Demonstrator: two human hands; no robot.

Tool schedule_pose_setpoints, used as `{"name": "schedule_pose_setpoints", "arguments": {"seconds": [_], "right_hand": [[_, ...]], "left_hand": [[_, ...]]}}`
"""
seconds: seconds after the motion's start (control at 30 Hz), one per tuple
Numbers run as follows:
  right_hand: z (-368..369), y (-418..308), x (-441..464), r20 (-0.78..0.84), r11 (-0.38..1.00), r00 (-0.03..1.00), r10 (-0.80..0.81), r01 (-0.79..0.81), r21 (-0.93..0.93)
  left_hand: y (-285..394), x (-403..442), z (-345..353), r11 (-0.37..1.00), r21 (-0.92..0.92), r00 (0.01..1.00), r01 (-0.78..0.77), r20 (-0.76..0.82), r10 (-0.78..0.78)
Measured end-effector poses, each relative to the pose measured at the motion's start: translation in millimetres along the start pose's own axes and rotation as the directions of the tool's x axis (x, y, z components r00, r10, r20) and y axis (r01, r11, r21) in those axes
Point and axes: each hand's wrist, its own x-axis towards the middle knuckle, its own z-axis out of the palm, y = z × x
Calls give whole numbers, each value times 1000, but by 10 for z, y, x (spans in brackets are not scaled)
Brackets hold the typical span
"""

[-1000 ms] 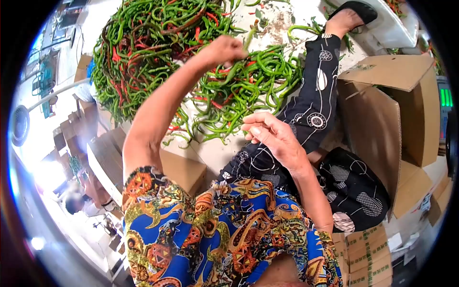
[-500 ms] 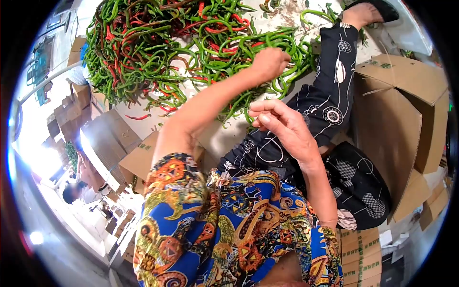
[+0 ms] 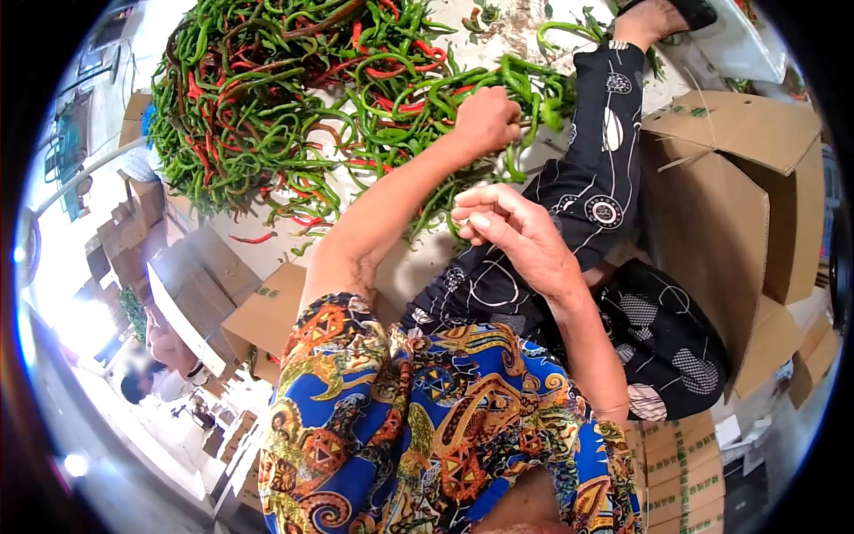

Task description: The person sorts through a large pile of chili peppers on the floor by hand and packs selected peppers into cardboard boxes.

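A big heap of long green and red chili peppers (image 3: pixel 240 98) spreads over a pale surface. My left hand (image 3: pixel 487 120) is over its right part, fingers closed. A motion-blurred green chili pepper (image 3: pixel 552 114) is just beyond the fingertips and appears to be in their grip, though the contact is partly hidden. Nearer my body, my right hand (image 3: pixel 525 236) hovers above my patterned trouser leg (image 3: pixel 494 280), its thumb against curled fingers. A bit of green shows by those fingertips; whether it is held or lies behind them I cannot tell.
To the right stands an open cardboard box (image 3: pixel 712 214). Another open carton (image 3: pixel 276 307) is at my left, with stacked boxes behind. Printed flat cartons (image 3: pixel 680 467) lie at lower right. A person (image 3: pixel 156 378) is at far left. My foot (image 3: pixel 645 25) rests at upper right.
My left hand has shifted slightly left, and a green pepper by its fingertips has blurred with movement. The right hand keeps its curled pose. The whole view has shifted a little.
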Motion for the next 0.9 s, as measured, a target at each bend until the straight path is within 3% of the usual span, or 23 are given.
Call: {"name": "schedule_pose_setpoints", "arguments": {"seconds": [0.03,0.07,0.17,0.3,0.4,0.5,0.57,0.63,0.67,0.77,0.8,0.9], "right_hand": [[-2,-7,-5,-7,1000,1000,-8,8,-5],[-18,11,-3,5,1000,1000,-22,22,-9],[-32,50,-11,-3,999,1000,-28,28,-17],[5,58,-38,-75,999,997,-28,29,13],[26,52,-48,-163,998,985,-65,66,1],[97,7,-13,-350,992,935,-56,91,86],[32,89,69,-384,985,919,-87,137,105],[65,81,144,-435,980,900,-34,116,164],[51,120,208,-436,972,899,-40,135,190],[44,138,290,-456,937,888,-69,215,276],[62,82,264,-455,932,889,-51,207,299],[-4,-87,33,-474,914,874,-112,278,296]], "left_hand": [[-17,1,-163,967,-219,986,126,138,-97],[-86,11,-301,901,-405,978,155,193,-81],[-94,-107,-702,627,-693,927,357,345,-146],[-168,-286,-994,194,-818,837,542,504,-213],[-221,-463,-1059,53,-848,847,527,520,-109],[-101,-681,-1172,-40,-872,852,487,485,-196],[44,-839,-1188,-68,-899,887,433,439,-143],[346,-1017,-1232,204,-869,879,451,391,-275],[485,-1110,-1243,369,-833,905,412,326,-273],[738,-1308,-1184,678,-718,986,157,78,-146],[662,-1349,-1117,677,-734,995,52,-17,-94],[290,-1470,-1053,494,-805,865,329,47,-500]]}}
